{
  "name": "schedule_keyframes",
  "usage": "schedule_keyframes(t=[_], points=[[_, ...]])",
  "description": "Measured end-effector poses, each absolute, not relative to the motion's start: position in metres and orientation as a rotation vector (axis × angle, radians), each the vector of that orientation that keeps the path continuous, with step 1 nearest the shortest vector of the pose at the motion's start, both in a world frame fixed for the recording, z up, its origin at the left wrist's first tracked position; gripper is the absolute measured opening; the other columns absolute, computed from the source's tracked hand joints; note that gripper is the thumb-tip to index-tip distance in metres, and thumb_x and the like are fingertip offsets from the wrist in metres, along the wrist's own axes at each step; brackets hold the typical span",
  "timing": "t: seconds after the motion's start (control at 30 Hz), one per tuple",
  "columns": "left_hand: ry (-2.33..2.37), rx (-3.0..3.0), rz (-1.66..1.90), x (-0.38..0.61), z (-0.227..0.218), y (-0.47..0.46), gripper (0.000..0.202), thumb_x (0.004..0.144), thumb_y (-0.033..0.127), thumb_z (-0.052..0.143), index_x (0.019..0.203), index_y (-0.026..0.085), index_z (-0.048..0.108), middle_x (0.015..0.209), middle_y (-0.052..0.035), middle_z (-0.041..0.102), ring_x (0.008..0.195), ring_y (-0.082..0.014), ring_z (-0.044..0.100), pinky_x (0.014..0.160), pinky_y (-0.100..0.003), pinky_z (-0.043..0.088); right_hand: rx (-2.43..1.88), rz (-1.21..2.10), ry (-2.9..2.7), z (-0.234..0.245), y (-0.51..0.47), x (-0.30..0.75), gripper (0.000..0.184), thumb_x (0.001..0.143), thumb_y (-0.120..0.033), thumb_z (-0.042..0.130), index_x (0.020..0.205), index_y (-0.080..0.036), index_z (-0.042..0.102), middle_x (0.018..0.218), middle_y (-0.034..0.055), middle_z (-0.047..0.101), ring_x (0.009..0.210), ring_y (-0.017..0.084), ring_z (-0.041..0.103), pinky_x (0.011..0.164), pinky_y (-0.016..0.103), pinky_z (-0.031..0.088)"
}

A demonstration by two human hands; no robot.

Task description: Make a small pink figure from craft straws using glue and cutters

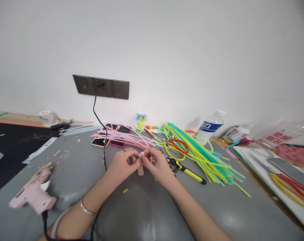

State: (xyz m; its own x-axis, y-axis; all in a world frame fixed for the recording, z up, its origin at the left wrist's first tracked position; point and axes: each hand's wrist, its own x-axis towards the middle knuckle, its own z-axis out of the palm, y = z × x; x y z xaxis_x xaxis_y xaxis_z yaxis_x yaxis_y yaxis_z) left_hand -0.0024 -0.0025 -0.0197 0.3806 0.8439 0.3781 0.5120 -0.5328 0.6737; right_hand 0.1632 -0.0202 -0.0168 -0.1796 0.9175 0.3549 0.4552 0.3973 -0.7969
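Observation:
My left hand [123, 164] and my right hand [158, 164] meet over the middle of the grey mat [147, 207]. Both pinch a small pink fuzzy piece [141, 155] that sits on top of a short wooden stick [140, 170]. The fingers of both hands are curled closed round it. Just behind my hands lies a bundle of pink pipe cleaners [122, 138]. A pair of yellow-handled pliers [187, 170] lies right of my right hand.
A pink glue gun [32, 194] lies at the left with its black cord [99, 113] plugged into the wall sockets [101, 87]. Green and yellow pipe cleaners [202, 150], two phones [111, 137], a water bottle [208, 127] and scissors [280, 170] lie around.

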Motion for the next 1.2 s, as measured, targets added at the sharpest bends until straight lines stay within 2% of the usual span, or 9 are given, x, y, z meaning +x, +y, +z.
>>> schedule_keyframes(t=[0.27, 0.57, 0.8, 1.07, 1.2], points=[[1.309, 2.266, 0.935, -0.0009, -0.0215, -0.0056, 0.007, 0.079, 0.016, 0.056, 0.077, 0.019, 0.061, 0.07, 0.0003, 0.063, 0.062, -0.0138, 0.06, 0.064, -0.025, 0.043, -1.261, 0.546, -1.859, -0.0197, -0.025, 0.158, 0.019, 0.092, -0.027, 0.05, 0.075, -0.02, 0.054, 0.068, -0.0021, 0.059, 0.065, 0.014, 0.05, 0.07, 0.031, 0.032], [1.412, 2.295, 0.961, 0.0004, -0.0195, -0.0092, 0.011, 0.084, 0.023, 0.054, 0.074, 0.02, 0.055, 0.072, 0.0009, 0.064, 0.058, -0.0127, 0.059, 0.061, -0.025, 0.04, -1.254, 0.53, -1.823, -0.0201, -0.0244, 0.1578, 0.016, 0.09, -0.025, 0.052, 0.075, -0.021, 0.053, 0.068, -0.0024, 0.06, 0.065, 0.015, 0.051, 0.069, 0.03, 0.033], [1.384, 2.316, 1.005, 0.0008, -0.0215, -0.008, 0.011, 0.081, 0.019, 0.055, 0.07, 0.02, 0.056, 0.067, 0.0016, 0.063, 0.056, -0.0124, 0.057, 0.06, -0.024, 0.041, -1.249, 0.535, -1.791, -0.0192, -0.0237, 0.1573, 0.016, 0.089, -0.027, 0.052, 0.075, -0.021, 0.054, 0.067, -0.0021, 0.06, 0.065, 0.015, 0.051, 0.07, 0.031, 0.035], [1.262, 2.064, 1.053, 0.0019, -0.0179, -0.0055, 0.01, 0.075, 0.022, 0.058, 0.066, 0.02, 0.057, 0.056, 0.0051, 0.057, 0.049, -0.0093, 0.052, 0.052, -0.02, 0.04, -1.096, 0.957, -1.571, -0.0181, -0.02, 0.1612, 0.021, 0.089, -0.038, 0.055, 0.077, -0.02, 0.054, 0.067, -0.0004, 0.057, 0.059, 0.014, 0.051, 0.057, 0.026, 0.042], [1.162, 1.855, 1.024, 0.002, -0.0177, -0.0045, 0.011, 0.074, 0.025, 0.058, 0.067, 0.018, 0.06, 0.059, 0.0019, 0.063, 0.053, -0.0113, 0.056, 0.052, -0.02, 0.044, -1.002, 1.092, -1.526, -0.0156, -0.0187, 0.1639, 0.025, 0.089, -0.041, 0.057, 0.077, -0.02, 0.053, 0.068, -0.0001, 0.059, 0.058, 0.013, 0.053, 0.059, 0.027, 0.044]])
